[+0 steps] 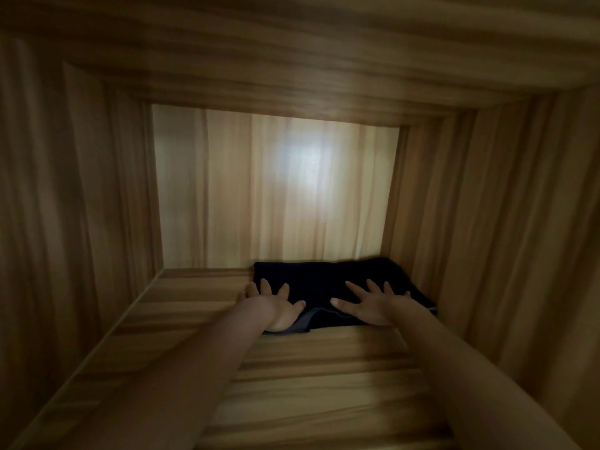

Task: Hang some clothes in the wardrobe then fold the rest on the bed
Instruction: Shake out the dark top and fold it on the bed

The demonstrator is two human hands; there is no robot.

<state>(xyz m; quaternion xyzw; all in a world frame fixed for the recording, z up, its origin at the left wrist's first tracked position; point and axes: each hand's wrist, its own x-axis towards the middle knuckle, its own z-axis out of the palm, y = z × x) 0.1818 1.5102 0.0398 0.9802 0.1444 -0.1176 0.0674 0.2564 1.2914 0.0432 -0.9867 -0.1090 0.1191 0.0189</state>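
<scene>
Currently you are looking into a wooden wardrobe compartment, with both bare forearms reaching forward from the bottom of the frame. A dark, nearly black folded cloth garment [324, 277] lies on the wood-grain wardrobe shelf [292, 368], just below and right of the frame's centre. It sits close to the pale wooden back panel [276, 190] and close to the right wall.

As for progress, at least one piece looks folded and placed on the shelf. No hanger, rail, bed or other clothing is in view, so you cannot tell how much has been hung or how much is left to fold.

Your left hand [276, 303] lies on the garment's left edge, fingers spread and fairly straight. Your right hand [370, 303] lies flat on the garment's right half, palm down, fingers fanned apart. The hands are near each other but not touching. Neither hand grips the cloth; both appear to press or smooth it against the shelf.
</scene>
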